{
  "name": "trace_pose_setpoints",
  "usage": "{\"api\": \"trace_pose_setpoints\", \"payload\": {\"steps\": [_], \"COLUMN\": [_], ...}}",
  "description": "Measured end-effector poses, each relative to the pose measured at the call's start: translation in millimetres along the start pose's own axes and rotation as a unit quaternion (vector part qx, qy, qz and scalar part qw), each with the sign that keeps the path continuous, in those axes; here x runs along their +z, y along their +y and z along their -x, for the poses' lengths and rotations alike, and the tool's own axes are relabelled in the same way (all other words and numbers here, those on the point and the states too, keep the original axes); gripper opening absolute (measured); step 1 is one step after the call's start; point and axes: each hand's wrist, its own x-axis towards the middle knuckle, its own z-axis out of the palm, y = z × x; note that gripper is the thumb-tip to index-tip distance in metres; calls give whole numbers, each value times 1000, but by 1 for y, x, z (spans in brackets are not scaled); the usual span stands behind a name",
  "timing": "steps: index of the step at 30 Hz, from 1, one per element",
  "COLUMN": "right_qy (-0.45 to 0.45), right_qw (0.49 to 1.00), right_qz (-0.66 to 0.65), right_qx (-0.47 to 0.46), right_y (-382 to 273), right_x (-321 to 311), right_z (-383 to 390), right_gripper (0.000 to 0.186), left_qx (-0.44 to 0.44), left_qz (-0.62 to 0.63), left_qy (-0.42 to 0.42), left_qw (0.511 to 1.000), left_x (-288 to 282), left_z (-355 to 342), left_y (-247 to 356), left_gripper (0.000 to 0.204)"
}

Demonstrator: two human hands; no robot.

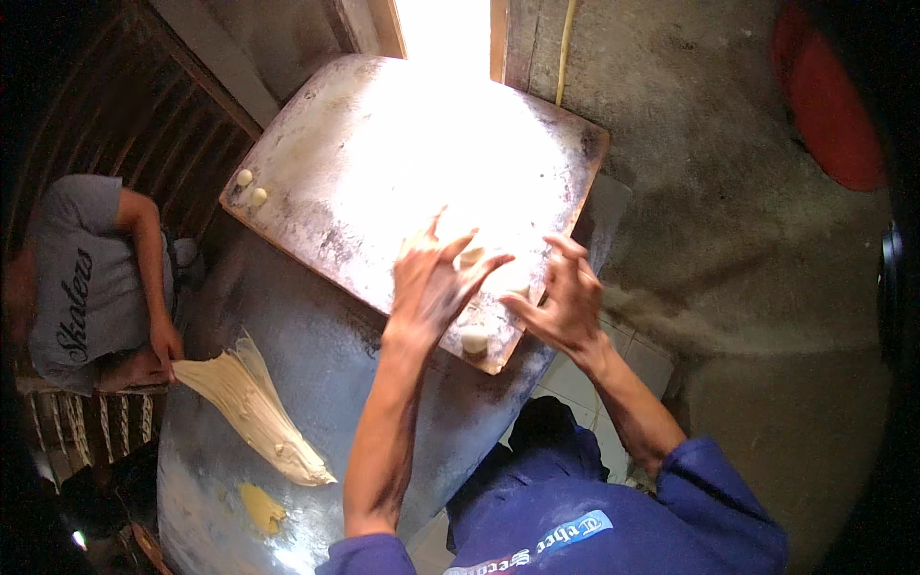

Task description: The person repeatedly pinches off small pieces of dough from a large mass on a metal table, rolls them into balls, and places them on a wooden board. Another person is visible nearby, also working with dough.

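Over the near right corner of a flour-dusted board (316, 206), both of my hands are raised close together. My left hand (426, 283) has its fingers spread, and a small pale dough ball (471, 257) shows between its fingers and thumb. Facing it, my right hand (567, 302) is curved, fingers and thumb apart, beside another pale dough piece (516, 287) partly lost in glare. Just below my left thumb, a larger dough ball (474, 339) rests near the board's corner. Neither hand visibly grips anything; whether the fingertips touch the dough I cannot tell.
Two small dough balls (252, 187) sit at the board's left corner. On the metal table (287, 316) lie a long dough sheet (254, 412), its end held by a co-worker (86, 287), and a yellow smear (262, 508). A red object (829, 105) stands far right. Glare whitens the board's middle.
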Motion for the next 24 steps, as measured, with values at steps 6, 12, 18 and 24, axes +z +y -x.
{"api": "trace_pose_setpoints", "payload": {"steps": [6,12,18,24], "right_qy": [-23,-464,-399,-444], "right_qw": [930,855,803,850], "right_qz": [-349,-227,-412,-243], "right_qx": [112,-46,-161,149], "right_y": [-70,-194,-291,-255], "right_x": [29,111,163,91], "right_z": [53,106,126,134], "right_gripper": [28,26,23,27], "left_qx": [-181,-569,-432,-511], "left_qz": [334,341,713,807], "left_qy": [150,260,492,259], "left_qw": [913,702,250,143], "left_x": [-45,-73,-88,-49], "left_z": [145,319,380,322], "left_y": [14,29,-13,-57], "left_gripper": [53,35,45,33]}}
